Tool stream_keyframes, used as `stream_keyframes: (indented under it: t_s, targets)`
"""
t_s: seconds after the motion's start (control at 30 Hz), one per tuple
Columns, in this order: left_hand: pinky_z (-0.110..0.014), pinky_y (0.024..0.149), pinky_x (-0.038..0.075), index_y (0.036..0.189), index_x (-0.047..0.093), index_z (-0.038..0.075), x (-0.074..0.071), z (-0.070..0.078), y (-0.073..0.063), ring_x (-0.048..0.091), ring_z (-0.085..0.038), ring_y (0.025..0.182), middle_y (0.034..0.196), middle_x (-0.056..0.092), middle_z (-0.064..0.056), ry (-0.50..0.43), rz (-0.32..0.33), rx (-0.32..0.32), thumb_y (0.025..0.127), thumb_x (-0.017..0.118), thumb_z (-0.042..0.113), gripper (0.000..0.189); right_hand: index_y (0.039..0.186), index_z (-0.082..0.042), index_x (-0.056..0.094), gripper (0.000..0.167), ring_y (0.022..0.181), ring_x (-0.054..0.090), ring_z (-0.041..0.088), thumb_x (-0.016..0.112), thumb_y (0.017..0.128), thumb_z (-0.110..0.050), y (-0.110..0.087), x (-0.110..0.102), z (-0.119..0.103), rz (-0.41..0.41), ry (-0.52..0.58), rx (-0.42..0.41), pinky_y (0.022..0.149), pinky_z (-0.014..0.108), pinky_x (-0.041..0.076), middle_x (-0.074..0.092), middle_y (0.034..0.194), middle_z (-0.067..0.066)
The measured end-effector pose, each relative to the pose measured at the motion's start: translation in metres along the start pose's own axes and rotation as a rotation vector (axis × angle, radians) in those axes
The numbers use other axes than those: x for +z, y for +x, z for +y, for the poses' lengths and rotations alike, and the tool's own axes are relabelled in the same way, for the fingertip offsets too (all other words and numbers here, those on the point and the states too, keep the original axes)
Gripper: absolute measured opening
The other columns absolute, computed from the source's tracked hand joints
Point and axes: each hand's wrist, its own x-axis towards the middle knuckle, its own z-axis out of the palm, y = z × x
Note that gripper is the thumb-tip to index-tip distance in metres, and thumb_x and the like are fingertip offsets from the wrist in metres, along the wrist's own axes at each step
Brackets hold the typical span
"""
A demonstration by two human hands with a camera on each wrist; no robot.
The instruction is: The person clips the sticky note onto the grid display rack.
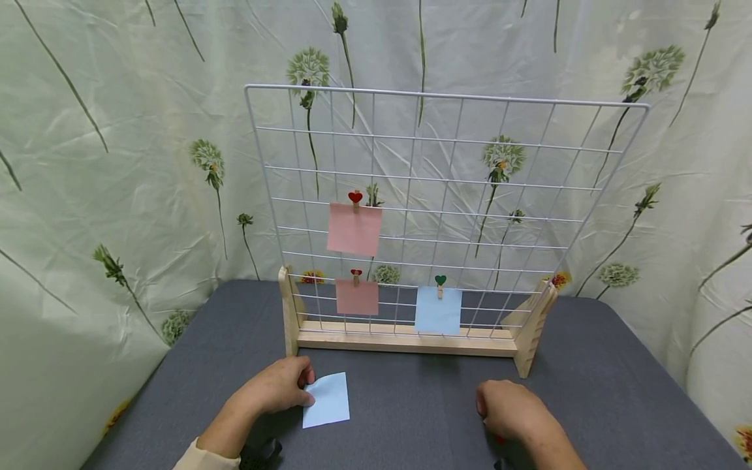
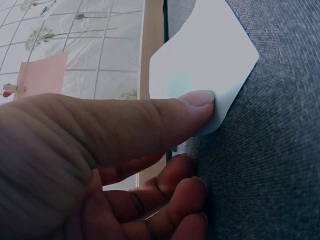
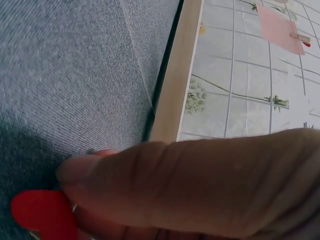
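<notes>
My left hand (image 1: 278, 385) pinches one edge of a light blue paper note (image 1: 329, 401) low over the dark table. In the left wrist view the thumb lies across the note (image 2: 205, 55), which bends slightly. At the right, my curled right hand (image 1: 514, 412) holds a small clothespin with a red heart (image 3: 44, 210), seen by the thumb tip in the right wrist view; most of the pin is hidden by the fingers. Ahead of both hands stands a white wire grid (image 1: 411, 176), with an upper pink note (image 1: 354, 230), a lower pink note (image 1: 357, 299) and a blue note (image 1: 437, 312) clipped to it.
A wooden base (image 1: 405, 343) with two upright end feet carries the grid across the dark grey table (image 1: 405, 405). Red heart clothespins (image 1: 355, 197) hold the pink notes, a green heart one (image 1: 440, 282) the blue. A floral curtain (image 1: 147, 130) hangs behind.
</notes>
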Motion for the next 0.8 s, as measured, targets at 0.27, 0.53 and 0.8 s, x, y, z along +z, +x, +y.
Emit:
stream_keyframes:
  t_s: [0.27, 0.53, 0.8]
  targets:
    - [-0.033, 0.063, 0.036, 0.087, 0.054, 0.013, 0.0, 0.0003, -0.0003, 0.049, -0.019, 0.07, 0.077, 0.054, -0.003, -0.012, 0.012, -0.006, 0.074, 0.089, 0.005, 0.039, 0.074, -0.016, 0.058, 0.026, 0.065, 0.05, 0.018, 0.067, 0.078, 0.008, 0.0008, -0.0001, -0.0032, 0.02, 0.017, -0.013, 0.062, 0.037, 0.043, 0.055, 0.072, -0.001]
    - [-0.032, 0.06, 0.036, 0.092, 0.055, 0.013, 0.0, -0.0011, -0.0033, 0.049, -0.018, 0.069, 0.077, 0.054, -0.002, -0.068, 0.031, 0.041, 0.079, 0.084, 0.002, 0.034, 0.076, -0.016, 0.059, 0.025, 0.066, 0.05, 0.018, 0.065, 0.076, 0.008, 0.0025, -0.0018, -0.0047, -0.006, 0.026, 0.001, 0.062, 0.036, 0.042, 0.056, 0.074, -0.001]
    - [-0.034, 0.062, 0.04, 0.102, 0.062, 0.013, -0.0033, 0.0008, -0.0037, 0.051, -0.019, 0.071, 0.08, 0.056, -0.002, -0.065, 0.065, 0.077, 0.083, 0.08, 0.002, 0.029, 0.077, -0.014, 0.061, 0.022, 0.07, 0.05, 0.018, 0.071, 0.075, 0.006, 0.0042, -0.0027, -0.0047, -0.023, 0.028, -0.008, 0.065, 0.038, 0.044, 0.058, 0.076, -0.001]
